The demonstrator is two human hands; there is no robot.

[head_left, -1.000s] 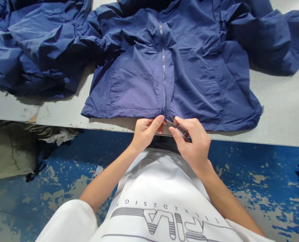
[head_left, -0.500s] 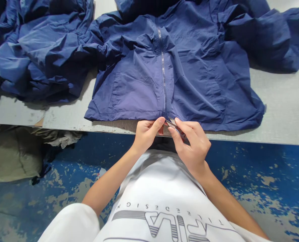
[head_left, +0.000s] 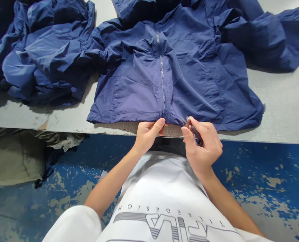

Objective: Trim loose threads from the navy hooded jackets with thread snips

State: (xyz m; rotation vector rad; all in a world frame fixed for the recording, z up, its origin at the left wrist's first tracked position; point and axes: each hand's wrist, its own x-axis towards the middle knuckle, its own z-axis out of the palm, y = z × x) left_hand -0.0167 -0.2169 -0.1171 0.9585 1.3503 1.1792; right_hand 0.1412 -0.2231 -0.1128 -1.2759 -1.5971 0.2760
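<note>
A navy blue jacket (head_left: 139, 80) lies front up on the table, its hem towards me and its front zipper (head_left: 161, 70) closed down the middle. My left hand (head_left: 149, 132) pinches the hem at the zipper's bottom end, thumb on top. In my right hand (head_left: 203, 144) is a small pair of thread snips (head_left: 196, 134), dark at the handle, with metal blades pointing up and left. The blade tips are just over the hem, right of the zipper. Fingers hide part of the snips.
More navy garments (head_left: 51, 60) are heaped on the table's left side. The pale table (head_left: 280, 101) ends just in front of my body. Below its left edge sits a greyish-green bundle (head_left: 15, 158) on the worn blue floor (head_left: 260, 171).
My right hand has moved right with the snips, away from the zipper's bottom end and my left hand. The left hand still pinches the hem at the same spot.
</note>
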